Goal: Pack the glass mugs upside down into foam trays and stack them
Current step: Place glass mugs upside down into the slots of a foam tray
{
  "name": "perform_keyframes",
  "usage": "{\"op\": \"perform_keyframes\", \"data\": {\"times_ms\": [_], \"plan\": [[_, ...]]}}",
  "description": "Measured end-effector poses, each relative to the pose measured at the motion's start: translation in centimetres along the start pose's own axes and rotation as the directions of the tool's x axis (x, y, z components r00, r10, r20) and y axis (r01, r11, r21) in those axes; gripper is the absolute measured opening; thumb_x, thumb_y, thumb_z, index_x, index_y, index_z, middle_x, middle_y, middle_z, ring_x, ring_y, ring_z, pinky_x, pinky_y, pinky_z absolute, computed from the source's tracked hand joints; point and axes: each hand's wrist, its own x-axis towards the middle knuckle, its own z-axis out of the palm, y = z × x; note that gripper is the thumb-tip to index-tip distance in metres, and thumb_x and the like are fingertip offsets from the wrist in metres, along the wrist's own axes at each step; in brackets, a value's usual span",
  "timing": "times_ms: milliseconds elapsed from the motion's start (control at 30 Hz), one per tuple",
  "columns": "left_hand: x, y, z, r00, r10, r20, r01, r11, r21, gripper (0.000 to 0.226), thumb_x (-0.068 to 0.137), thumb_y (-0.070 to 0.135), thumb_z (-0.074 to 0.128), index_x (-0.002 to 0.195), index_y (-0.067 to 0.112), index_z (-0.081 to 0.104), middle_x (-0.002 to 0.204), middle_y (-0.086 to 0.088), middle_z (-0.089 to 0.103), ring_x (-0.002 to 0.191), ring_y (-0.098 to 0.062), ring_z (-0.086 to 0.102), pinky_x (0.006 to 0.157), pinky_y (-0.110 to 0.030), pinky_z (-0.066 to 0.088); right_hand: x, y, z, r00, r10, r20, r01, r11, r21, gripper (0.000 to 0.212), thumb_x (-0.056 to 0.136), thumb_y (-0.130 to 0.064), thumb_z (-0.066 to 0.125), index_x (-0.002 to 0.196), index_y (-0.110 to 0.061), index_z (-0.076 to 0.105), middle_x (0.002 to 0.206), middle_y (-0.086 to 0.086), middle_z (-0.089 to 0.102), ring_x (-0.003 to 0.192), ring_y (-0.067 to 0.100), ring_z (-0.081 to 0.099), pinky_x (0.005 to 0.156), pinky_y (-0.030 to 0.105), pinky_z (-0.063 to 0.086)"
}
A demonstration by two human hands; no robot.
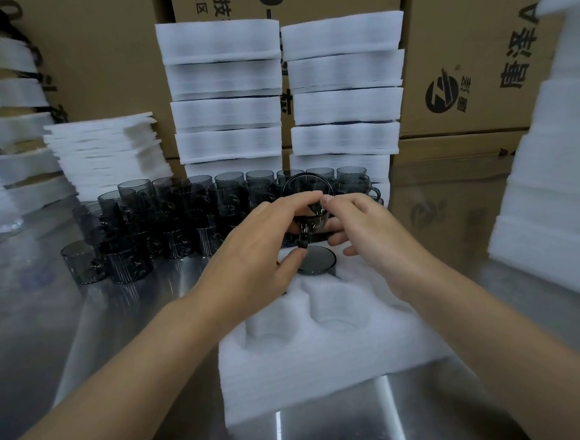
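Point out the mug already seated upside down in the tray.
The glass mug sunk in the foam tray, base up. The held mug is between left hand and right hand; the other mugs stand on the table.

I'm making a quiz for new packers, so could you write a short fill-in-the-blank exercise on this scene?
1. The left hand and right hand grip the held mug, so ____ hands share it.
2. The seated mug stands ____ down in the foam tray.
3. The loose mugs on the table stand with their mouths facing ____.
4. The tray's two nearest cavities are ____.
Missing words: two; upside; up; empty.
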Motion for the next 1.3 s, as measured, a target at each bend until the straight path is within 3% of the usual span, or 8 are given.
{"op": "perform_keyframes", "data": {"times_ms": [267,400,600,800,933,1033,1200,1300], "plan": [[0.0,0.3,-0.1,0.998,0.06,0.016,-0.06,0.998,0.007,0.06,0.084,0.018,0.066,0.138,0.028,0.04,0.119,0.011,0.054,0.107,-0.009,0.052,0.09,-0.034,0.047,-0.1,-0.1,-0.2,0.999,0.005,-0.036,-0.004,1.0,0.026,0.027,0.086,-0.054,0.055,0.093,-0.029,0.06,0.085,-0.004,0.066,0.075,0.009,0.06,0.08,0.033,0.05],[-0.1,0.0,0.1,0.999,0.035,0.019,-0.033,0.995,-0.094,0.061,0.084,0.017,0.066,0.137,0.034,0.039,0.114,0.02,0.047,0.097,-0.004,0.053,0.084,-0.022,0.047,0.1,0.0,-0.2,0.997,-0.005,-0.074,0.006,1.0,0.017,0.03,0.081,-0.055,0.059,0.091,-0.027,0.061,0.082,-0.007,0.063,0.077,0.01,0.06,0.084,0.037,0.05],[0.2,-0.7,0.5,0.982,-0.132,-0.137,0.089,0.956,-0.279,0.081,0.077,0.019,0.071,0.138,0.043,0.024,0.125,0.018,0.031,0.087,-0.005,0.052,0.065,-0.013,0.048,0.4,0.1,-0.2,0.997,0.054,-0.05,-0.047,0.99,0.131,0.026,0.085,-0.046,0.062,0.094,-0.022,0.059,0.083,-0.001,0.062,0.059,0.007,0.062,0.067,0.03,0.05],[0.5,-1.8,0.8,0.939,-0.343,0.014,0.32,0.86,-0.399,0.083,0.076,0.02,0.077,0.14,0.04,0.028,0.123,0.022,0.031,0.08,0.007,0.053,0.065,-0.008,0.044,0.4,0.1,-0.2,0.997,0.067,-0.033,-0.06,0.982,0.181,0.028,0.086,-0.045,0.062,0.095,-0.019,0.058,0.083,0.001,0.062,0.058,0.007,0.062,0.068,0.03,0.049],[0.5,-1.9,0.8,0.914,-0.378,0.148,0.401,0.787,-0.469,0.064,0.075,0.026,0.077,0.121,0.053,0.04,0.123,0.016,0.047,0.069,0.004,0.059,0.059,-0.015,0.046,0.2,0.1,-0.1,0.999,0.049,-0.001,-0.048,0.987,0.152,0.029,0.084,-0.047,0.063,0.097,-0.021,0.061,0.085,0.001,0.064,0.063,0.009,0.062,0.068,0.029,0.049],[0.5,-1.9,0.8,0.904,-0.387,0.18,0.423,0.751,-0.507,0.061,0.073,0.023,0.078,0.117,0.05,0.046,0.117,0.007,0.053,0.066,0.002,0.059,0.051,-0.019,0.05,0.0,-0.1,0.1,0.999,0.029,0.014,-0.031,0.991,0.126,0.03,0.082,-0.048,0.064,0.097,-0.022,0.063,0.085,-0.003,0.065,0.064,0.008,0.062,0.066,0.027,0.048],[0.4,-1.8,0.6,0.899,-0.377,0.225,0.438,0.743,-0.507,0.061,0.069,0.025,0.079,0.118,0.045,0.05,0.117,0.006,0.056,0.078,-0.008,0.063,0.053,-0.026,0.055,-0.2,-0.3,0.1,1.0,0.018,0.009,-0.018,0.993,0.119,0.026,0.081,-0.048,0.065,0.095,-0.025,0.064,0.09,-0.002,0.068,0.071,0.008,0.06,0.068,0.026,0.047],[0.5,-1.8,0.6,0.901,-0.363,0.236,0.434,0.749,-0.5,0.057,0.071,0.022,0.08,0.118,0.042,0.053,0.11,0.007,0.063,0.091,-0.017,0.066,0.067,-0.036,0.059,-0.4,-0.4,0.1,1.0,0.012,0.024,-0.015,0.993,0.117,0.025,0.081,-0.048,0.065,0.095,-0.027,0.065,0.095,-0.003,0.069,0.072,0.006,0.059,0.068,0.023,0.044]]}}
